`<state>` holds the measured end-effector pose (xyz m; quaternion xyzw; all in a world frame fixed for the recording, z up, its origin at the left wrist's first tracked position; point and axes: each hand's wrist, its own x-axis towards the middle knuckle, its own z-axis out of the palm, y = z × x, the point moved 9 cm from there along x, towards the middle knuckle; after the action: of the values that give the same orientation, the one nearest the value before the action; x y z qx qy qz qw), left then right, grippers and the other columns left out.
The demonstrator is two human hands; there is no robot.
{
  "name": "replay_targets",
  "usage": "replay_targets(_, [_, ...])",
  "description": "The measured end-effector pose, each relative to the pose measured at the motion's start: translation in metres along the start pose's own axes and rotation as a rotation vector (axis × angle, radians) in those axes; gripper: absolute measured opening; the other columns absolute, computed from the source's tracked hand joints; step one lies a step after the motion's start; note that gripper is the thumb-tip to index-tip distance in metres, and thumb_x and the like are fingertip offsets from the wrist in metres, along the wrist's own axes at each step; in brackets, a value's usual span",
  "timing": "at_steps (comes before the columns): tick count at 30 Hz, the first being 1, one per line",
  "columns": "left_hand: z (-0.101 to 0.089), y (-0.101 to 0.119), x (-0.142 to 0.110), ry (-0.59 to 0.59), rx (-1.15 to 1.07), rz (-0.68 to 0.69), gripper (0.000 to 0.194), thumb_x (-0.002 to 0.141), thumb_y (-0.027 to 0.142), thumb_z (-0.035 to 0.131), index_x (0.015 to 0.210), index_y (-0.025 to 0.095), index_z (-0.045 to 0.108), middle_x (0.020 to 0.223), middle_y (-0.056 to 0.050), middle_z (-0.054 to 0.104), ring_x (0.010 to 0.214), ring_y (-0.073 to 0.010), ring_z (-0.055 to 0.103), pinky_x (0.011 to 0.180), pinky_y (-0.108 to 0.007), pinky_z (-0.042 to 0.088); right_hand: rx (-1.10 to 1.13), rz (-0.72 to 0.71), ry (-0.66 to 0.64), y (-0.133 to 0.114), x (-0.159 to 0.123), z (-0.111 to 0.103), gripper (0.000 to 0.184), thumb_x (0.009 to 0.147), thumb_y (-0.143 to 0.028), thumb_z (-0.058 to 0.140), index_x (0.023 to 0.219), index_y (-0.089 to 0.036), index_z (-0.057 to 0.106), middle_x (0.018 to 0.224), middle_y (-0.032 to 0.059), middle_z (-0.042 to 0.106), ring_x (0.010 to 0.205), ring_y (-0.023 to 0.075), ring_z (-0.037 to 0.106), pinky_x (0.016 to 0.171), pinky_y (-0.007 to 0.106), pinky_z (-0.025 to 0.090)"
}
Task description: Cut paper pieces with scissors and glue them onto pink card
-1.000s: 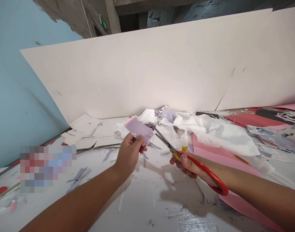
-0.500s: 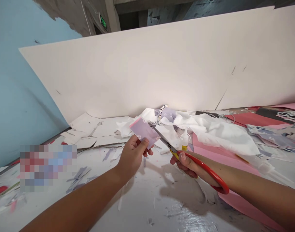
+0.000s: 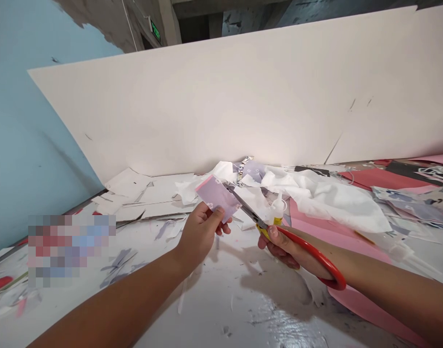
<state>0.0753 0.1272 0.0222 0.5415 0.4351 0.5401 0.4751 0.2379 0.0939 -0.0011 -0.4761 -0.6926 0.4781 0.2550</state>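
Observation:
Pinched between the thumb and fingers of my left hand (image 3: 201, 229) is a small purple piece of paper (image 3: 218, 194) with white flowers and a pink strip on its upper left edge. My right hand (image 3: 281, 244) grips a pair of scissors (image 3: 317, 258) with red handles. Their metal blades point up and left, and the tips lie at the paper's upper right edge. Whether the blades bite into the paper I cannot tell. Just behind the scissors stands a small white bottle (image 3: 278, 207) with a yellow label.
White crumpled cloth or paper (image 3: 326, 198) lies behind my right hand. Pink sheets (image 3: 326, 227) spread under my right arm, with red sheets (image 3: 381, 180) farther right. White cardboard pieces (image 3: 159, 193) lie at back left. A tall white panel (image 3: 221, 101) closes off the back.
My right hand and the scissors have shifted very slightly to the right. The purple paper stays in my left hand in nearly the same place.

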Motion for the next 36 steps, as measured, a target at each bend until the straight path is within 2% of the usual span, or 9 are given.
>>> replay_targets(16, [-0.003, -0.006, 0.0026, 0.018, -0.016, -0.031, 0.021, 0.077, 0.037, 0.055, 0.074, 0.017, 0.05, 0.065, 0.001, 0.062, 0.052, -0.0091, 0.055, 0.054, -0.024, 0.039, 0.022, 0.093, -0.046, 0.0044, -0.001, 0.0037, 0.064, 0.069, -0.079, 0.024, 0.071, -0.018, 0.046, 0.051, -0.0073, 0.029, 0.043, 0.0061, 0.023, 0.038, 0.019, 0.023])
replay_targets(36, [-0.0057, -0.0085, 0.0055, 0.014, -0.083, -0.078, 0.028, 0.077, 0.042, 0.053, 0.065, 0.016, 0.049, 0.055, 0.001, 0.058, 0.045, -0.0091, 0.05, 0.051, -0.024, 0.037, -0.071, 0.14, -0.047, 0.0087, -0.0032, 0.0058, 0.06, 0.074, -0.075, 0.021, 0.066, -0.018, 0.042, 0.044, -0.0079, 0.033, 0.035, 0.0044, 0.027, 0.037, 0.019, 0.024])
